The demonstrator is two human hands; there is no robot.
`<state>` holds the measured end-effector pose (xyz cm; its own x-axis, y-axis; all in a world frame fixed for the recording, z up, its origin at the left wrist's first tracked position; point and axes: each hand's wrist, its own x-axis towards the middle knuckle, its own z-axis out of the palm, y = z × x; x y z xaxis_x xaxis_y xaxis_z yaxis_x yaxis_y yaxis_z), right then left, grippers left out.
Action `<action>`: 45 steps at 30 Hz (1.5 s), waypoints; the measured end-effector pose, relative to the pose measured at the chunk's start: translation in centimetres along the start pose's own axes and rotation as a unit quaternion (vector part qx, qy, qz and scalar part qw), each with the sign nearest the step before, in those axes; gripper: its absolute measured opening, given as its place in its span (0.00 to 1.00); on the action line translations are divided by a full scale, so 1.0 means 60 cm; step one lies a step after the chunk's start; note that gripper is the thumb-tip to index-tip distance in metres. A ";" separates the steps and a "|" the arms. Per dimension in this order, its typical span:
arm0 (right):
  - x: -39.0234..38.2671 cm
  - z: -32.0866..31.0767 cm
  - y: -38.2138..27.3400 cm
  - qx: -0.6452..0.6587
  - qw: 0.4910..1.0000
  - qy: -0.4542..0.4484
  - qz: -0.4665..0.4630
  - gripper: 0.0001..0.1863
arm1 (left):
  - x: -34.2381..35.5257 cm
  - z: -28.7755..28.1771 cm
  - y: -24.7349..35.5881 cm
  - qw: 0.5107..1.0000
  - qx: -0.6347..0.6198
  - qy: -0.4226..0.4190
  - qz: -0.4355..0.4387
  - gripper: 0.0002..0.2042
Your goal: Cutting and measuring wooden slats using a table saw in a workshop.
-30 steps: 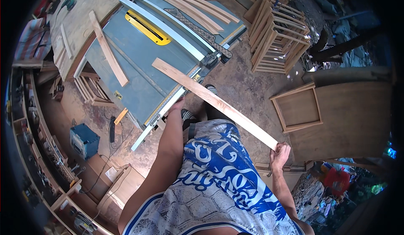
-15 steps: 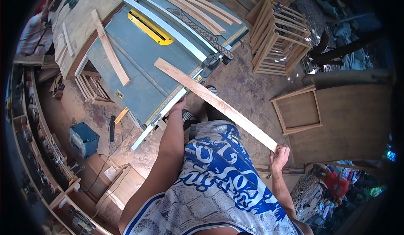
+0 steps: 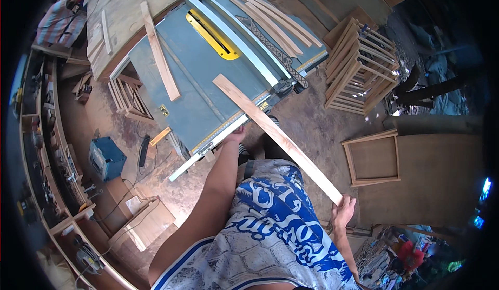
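Note:
A long pale wooden board (image 3: 283,141) slants from the front part of the grey-blue saw table (image 3: 200,64) out over the near edge toward my right side. My right hand (image 3: 344,211) is closed around its near end, with the far end resting on the table. My left hand (image 3: 236,134) is at the table's front rail (image 3: 208,147), partly under it, and its fingers are hidden. Beyond the board's far end, a yellow insert plate (image 3: 213,35) with a dark slot is set in the table. A long metal rip fence (image 3: 231,38) runs alongside the insert.
Another wood strip (image 3: 160,53) lies on the table's left part, and several strips (image 3: 270,20) lie beyond the fence. Wooden frames (image 3: 361,66) are stacked at the right, near a single frame (image 3: 373,158). A blue box (image 3: 106,158) and cables are on the floor at left. A person (image 3: 61,22) is at far left.
The view has turned a little, so the table and surroundings sit farther right in the picture. My right hand still holds the board's end, and my left hand is still at the rail.

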<state>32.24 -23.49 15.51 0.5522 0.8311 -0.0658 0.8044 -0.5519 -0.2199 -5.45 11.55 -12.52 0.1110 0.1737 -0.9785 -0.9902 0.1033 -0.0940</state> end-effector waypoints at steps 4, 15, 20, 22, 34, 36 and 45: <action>0.010 0.012 0.018 0.014 1.000 0.015 0.021 0.25 | -0.050 -0.090 -0.025 0.889 0.454 -0.017 0.052 0.20; 0.149 -0.062 0.037 0.127 0.964 0.230 -0.050 0.14 | -0.500 0.107 -0.192 0.019 0.584 -0.460 0.668 0.25; 0.226 -0.224 -0.052 0.048 0.894 0.420 -0.150 0.30 | -0.552 0.189 -0.249 -0.044 0.711 -0.561 0.421 0.14; 0.226 -0.254 -0.081 0.204 0.867 0.448 -0.076 0.41 | -0.578 0.173 -0.276 0.014 0.579 -0.622 0.526 0.09; 0.164 -0.162 -0.197 0.308 0.941 0.099 -0.098 0.43 | -0.658 0.087 -0.298 0.309 0.386 -0.645 0.583 0.14; 0.147 -0.071 -0.197 0.343 0.936 -0.065 -0.042 0.45 | -0.635 0.059 -0.318 0.430 0.389 -0.627 0.520 0.14; 0.052 0.108 -0.067 0.586 0.734 -0.085 0.333 0.33 | -0.401 -0.037 -0.223 0.670 0.457 -0.458 0.363 0.08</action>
<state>29.32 -18.23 9.90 0.6216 0.4548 -0.6378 -0.4279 -0.4849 -0.7628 4.95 3.82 11.86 0.0476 0.9888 -0.1417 -0.3926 0.1489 0.9076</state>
